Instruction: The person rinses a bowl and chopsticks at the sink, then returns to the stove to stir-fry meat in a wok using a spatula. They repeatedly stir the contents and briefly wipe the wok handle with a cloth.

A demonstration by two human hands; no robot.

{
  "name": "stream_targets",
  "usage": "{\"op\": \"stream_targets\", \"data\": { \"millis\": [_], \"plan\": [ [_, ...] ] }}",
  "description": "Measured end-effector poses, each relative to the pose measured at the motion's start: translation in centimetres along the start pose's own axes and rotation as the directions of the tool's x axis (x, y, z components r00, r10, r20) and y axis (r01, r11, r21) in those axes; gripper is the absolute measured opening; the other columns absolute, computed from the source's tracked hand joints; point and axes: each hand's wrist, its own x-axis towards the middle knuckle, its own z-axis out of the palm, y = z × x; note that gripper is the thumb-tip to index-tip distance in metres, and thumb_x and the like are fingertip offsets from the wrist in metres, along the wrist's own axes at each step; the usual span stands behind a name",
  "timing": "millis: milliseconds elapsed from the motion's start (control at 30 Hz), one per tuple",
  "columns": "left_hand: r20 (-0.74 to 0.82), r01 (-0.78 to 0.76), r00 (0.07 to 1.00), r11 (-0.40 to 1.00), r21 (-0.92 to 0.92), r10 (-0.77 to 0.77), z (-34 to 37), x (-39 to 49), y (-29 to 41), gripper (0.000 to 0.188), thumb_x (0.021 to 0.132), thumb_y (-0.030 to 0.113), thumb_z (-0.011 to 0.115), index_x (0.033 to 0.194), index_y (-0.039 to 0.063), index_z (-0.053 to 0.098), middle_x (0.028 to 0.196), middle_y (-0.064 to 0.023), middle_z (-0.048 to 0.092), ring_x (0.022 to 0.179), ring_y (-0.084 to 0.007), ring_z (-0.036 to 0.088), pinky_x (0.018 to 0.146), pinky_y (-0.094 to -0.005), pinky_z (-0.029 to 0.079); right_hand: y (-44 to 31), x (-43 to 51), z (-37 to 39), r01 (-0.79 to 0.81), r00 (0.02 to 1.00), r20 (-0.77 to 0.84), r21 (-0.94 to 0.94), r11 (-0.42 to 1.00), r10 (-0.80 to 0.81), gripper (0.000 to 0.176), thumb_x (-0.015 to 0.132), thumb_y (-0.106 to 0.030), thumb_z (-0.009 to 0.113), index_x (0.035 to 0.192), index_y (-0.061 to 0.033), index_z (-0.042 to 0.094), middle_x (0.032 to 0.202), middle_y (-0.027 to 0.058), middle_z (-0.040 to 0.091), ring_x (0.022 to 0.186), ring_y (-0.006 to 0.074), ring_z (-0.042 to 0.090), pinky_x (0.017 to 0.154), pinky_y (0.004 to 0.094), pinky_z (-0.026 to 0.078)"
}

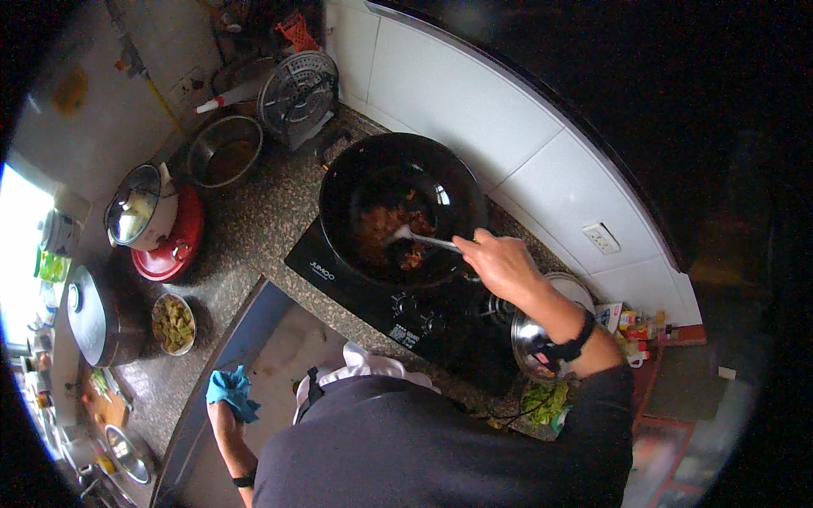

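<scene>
My right hand (498, 260) grips the metal handle of a cooking spatula (427, 239), whose head rests among browned food (387, 225) in a large black wok (343, 190). The wok sits on a black glass gas stove (356, 279) with two knobs at its front. Away from the stove, beside my body, my left hand (221, 409) holds a crumpled blue cloth (232, 390). The cloth hides most of its fingers.
A bowl of chopped food (173, 324) stands on the speckled counter (235, 235), near a dark lidded pot (95, 317). Behind are a red pot (162, 257), a steel basin (225, 152) and a perforated steamer plate (298, 89). Leafy greens (545, 403) lie right of the stove.
</scene>
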Motion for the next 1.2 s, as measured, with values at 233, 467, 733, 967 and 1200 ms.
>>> {"op": "stream_targets", "data": {
  "millis": [233,467,733,967,1200],
  "plan": [
    [0.153,-0.15,0.976,0.987,-0.059,0.158,0.5,-2.8,0.5,0.024,0.1,0.037,0.053,0.093,0.015,0.06,0.093,-0.0058,0.07,0.067,-0.0214,0.061,0.046,-0.0397,0.048,1.6,4.6,2.8,-0.165,0.979,-0.145,-0.167,0.972,0.141,0.029,0.089,-0.009,0.059,0.117,-0.0041,0.063,0.084,0.0153,0.062,0.067,0.0332,0.069,0.055,0.0437,0.056],
    [0.149,-0.134,0.98,0.991,-0.02,0.135,-1.0,-1.4,-0.8,0.022,0.099,0.034,0.057,0.092,0.013,0.059,0.098,-0.0054,0.07,0.068,-0.0204,0.06,0.045,-0.0384,0.047,2.1,1.3,0.3,-0.269,0.96,-0.07,0.056,0.962,0.272,0.032,0.094,-0.017,0.064,0.126,-0.0109,0.065,0.09,0.0185,0.064,0.079,0.0403,0.066,0.066,0.0512,0.053],
    [0.215,-0.116,0.968,0.99,-0.077,0.13,-0.6,-1.4,-0.6,0.029,0.098,0.037,0.054,0.096,0.01,0.064,0.097,-0.0051,0.07,0.071,-0.0193,0.062,0.047,-0.0379,0.047,-1.2,1.7,1.5,-0.011,0.995,0.095,-0.11,0.994,0.021,0.036,0.087,-0.006,0.059,0.123,0.0016,0.061,0.089,0.0172,0.063,0.066,0.0328,0.07,0.056,0.0428,0.058],
    [0.214,-0.093,0.972,0.996,-0.011,0.093,0.1,-0.3,-0.2,0.02,0.097,0.03,0.057,0.096,0.011,0.062,0.099,-0.0063,0.07,0.073,-0.0195,0.063,0.048,-0.0375,0.049,-1.4,-0.7,-2.0,0.081,0.993,0.099,-0.142,0.987,-0.067,0.035,0.088,-0.007,0.058,0.122,-0.0052,0.064,0.085,0.0125,0.06,0.067,0.0312,0.069,0.058,0.0416,0.056],
    [0.428,-0.123,0.899,0.992,0.04,0.094,4.2,-3.0,3.5,0.03,0.097,0.032,0.061,0.111,0.006,0.062,0.108,-0.0133,0.07,0.085,-0.0219,0.068,0.058,-0.0358,0.055,0.0,0.4,3.2,-0.128,0.991,-0.028,0.074,0.989,0.131,0.037,0.095,-0.024,0.062,0.128,-0.0071,0.059,0.096,0.0147,0.063,0.071,0.0339,0.069,0.059,0.0451,0.056]
  ]
}}
